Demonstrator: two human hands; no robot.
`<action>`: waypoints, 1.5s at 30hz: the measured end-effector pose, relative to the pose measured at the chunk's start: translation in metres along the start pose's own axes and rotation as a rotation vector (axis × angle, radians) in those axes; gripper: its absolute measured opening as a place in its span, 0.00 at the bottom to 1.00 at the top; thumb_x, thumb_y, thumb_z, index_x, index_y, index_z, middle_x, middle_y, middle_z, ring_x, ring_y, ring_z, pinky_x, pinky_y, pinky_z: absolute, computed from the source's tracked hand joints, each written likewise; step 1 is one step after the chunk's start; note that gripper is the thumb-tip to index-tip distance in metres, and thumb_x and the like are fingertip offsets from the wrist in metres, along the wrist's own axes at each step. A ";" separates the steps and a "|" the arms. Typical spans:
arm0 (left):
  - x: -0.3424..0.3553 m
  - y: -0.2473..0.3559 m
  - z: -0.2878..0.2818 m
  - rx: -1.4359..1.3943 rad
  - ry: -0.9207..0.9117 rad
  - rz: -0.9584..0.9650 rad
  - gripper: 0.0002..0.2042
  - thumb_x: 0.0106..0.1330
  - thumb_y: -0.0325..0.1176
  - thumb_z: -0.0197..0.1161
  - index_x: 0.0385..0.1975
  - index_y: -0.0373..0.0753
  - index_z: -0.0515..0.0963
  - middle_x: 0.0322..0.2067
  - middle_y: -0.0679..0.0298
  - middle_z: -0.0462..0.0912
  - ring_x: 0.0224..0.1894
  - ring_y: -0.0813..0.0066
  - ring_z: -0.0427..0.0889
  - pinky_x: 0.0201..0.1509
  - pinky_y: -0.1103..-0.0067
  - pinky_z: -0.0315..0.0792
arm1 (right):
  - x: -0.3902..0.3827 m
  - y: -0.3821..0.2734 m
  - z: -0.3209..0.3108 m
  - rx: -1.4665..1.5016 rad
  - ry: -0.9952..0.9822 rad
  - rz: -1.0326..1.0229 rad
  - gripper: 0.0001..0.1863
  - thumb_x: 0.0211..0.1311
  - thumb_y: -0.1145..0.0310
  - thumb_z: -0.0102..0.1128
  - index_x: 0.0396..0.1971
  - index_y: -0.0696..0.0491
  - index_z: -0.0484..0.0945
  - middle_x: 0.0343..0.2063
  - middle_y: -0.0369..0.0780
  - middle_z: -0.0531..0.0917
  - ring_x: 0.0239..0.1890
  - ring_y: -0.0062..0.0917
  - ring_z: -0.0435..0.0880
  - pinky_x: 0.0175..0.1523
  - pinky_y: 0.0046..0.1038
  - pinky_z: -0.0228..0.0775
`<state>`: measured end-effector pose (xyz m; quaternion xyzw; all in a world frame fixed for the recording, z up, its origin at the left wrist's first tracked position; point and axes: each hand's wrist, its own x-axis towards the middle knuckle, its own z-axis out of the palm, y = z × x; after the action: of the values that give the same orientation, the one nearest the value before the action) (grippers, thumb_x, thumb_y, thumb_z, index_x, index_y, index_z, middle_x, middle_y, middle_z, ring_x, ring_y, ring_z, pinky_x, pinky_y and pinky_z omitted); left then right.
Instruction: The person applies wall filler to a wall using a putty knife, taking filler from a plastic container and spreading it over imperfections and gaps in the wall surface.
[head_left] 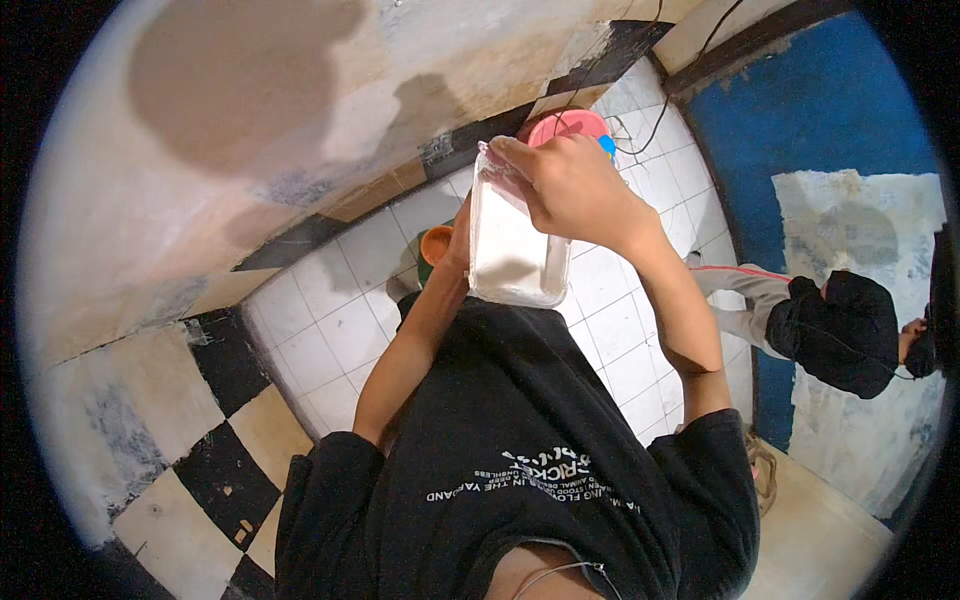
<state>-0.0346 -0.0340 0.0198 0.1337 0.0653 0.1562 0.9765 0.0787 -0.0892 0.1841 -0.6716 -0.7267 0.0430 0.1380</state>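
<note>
1 white tray (518,291) is supported by the left hand (461,240) and overhung by the right hand (570,185); whether fingers (513,153) are clamped cannot be told.

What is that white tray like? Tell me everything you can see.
The white, rectangular, plastic-looking tray has rounded corners and a raised, smeared rim. Its open side faces the camera, its length running away from the black cloth shirt, above the white tiled floor. The mostly hidden left hand meets its left side; the right hand covers part of its far end.
</note>
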 end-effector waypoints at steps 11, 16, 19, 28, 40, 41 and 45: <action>0.002 -0.006 -0.021 -0.132 -0.139 0.056 0.23 0.67 0.45 0.36 0.54 0.36 0.63 0.48 0.53 0.72 0.48 0.62 0.75 0.52 0.66 0.72 | -0.011 -0.009 0.004 0.124 -0.095 -0.130 0.25 0.33 0.77 0.58 0.41 0.59 0.77 0.17 0.48 0.77 0.22 0.42 0.77 0.29 0.36 0.67; 0.003 -0.008 -0.024 0.028 0.039 0.100 0.22 0.66 0.43 0.37 0.54 0.35 0.63 0.47 0.52 0.73 0.46 0.60 0.77 0.49 0.66 0.74 | -0.017 -0.010 0.011 0.167 -0.114 -0.155 0.24 0.32 0.76 0.58 0.40 0.59 0.78 0.18 0.49 0.77 0.24 0.41 0.78 0.30 0.35 0.69; 0.002 -0.007 -0.025 0.013 0.039 0.097 0.22 0.66 0.44 0.38 0.54 0.35 0.63 0.47 0.52 0.73 0.46 0.60 0.76 0.50 0.66 0.73 | -0.018 -0.013 0.008 0.197 -0.154 -0.152 0.25 0.33 0.75 0.59 0.40 0.59 0.77 0.17 0.49 0.77 0.24 0.41 0.78 0.30 0.35 0.69; 0.001 -0.006 -0.021 -0.069 -0.010 0.098 0.23 0.66 0.45 0.39 0.54 0.36 0.63 0.48 0.53 0.73 0.48 0.60 0.75 0.52 0.65 0.71 | -0.012 -0.002 -0.007 -0.028 0.058 0.064 0.20 0.39 0.75 0.56 0.38 0.56 0.75 0.16 0.48 0.77 0.21 0.41 0.79 0.26 0.37 0.70; 0.002 -0.011 -0.040 -0.211 -0.072 0.091 0.24 0.66 0.46 0.41 0.55 0.36 0.63 0.49 0.53 0.72 0.49 0.59 0.74 0.55 0.64 0.69 | -0.017 -0.013 0.020 0.192 0.052 0.154 0.14 0.44 0.78 0.55 0.35 0.61 0.76 0.20 0.51 0.78 0.23 0.46 0.77 0.30 0.38 0.69; 0.001 -0.011 -0.038 -0.230 -0.084 0.087 0.24 0.66 0.46 0.41 0.55 0.36 0.63 0.50 0.53 0.72 0.50 0.59 0.74 0.56 0.64 0.69 | -0.019 -0.011 0.022 0.210 0.034 0.135 0.14 0.44 0.79 0.55 0.35 0.62 0.76 0.20 0.51 0.78 0.23 0.46 0.77 0.30 0.38 0.69; -0.004 -0.008 -0.048 -0.156 -0.058 0.094 0.26 0.63 0.47 0.48 0.55 0.37 0.63 0.49 0.55 0.72 0.50 0.61 0.73 0.55 0.65 0.70 | -0.020 -0.013 0.016 0.259 -0.005 0.150 0.11 0.47 0.70 0.58 0.32 0.57 0.75 0.20 0.51 0.78 0.25 0.45 0.79 0.27 0.41 0.70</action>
<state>-0.0442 -0.0312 -0.0282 0.0648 0.0181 0.2023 0.9770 0.0635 -0.1078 0.1691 -0.7004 -0.6633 0.1480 0.2180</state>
